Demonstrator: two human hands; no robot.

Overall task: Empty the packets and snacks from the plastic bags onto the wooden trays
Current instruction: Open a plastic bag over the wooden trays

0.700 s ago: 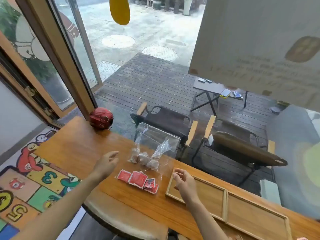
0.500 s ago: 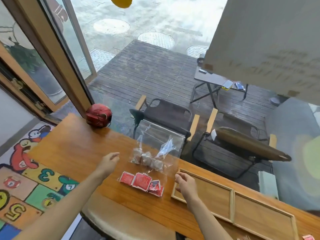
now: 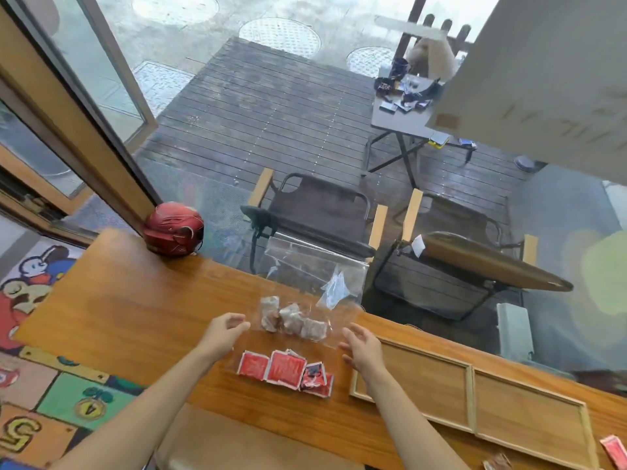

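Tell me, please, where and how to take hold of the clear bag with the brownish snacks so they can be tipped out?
Grip the clear bag by its closed near end, where the snacks lie, coming from both sides as the left hand and right hand are placed. Its other end rises toward the window, apparently the mouth; lifting the weighted end should pour onto the tray.

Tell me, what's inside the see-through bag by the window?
The clear plastic bag holds three pale brownish wrapped snacks, bunched at its near end. Its far end looks empty. Whether anything hides beneath the snacks cannot be seen.
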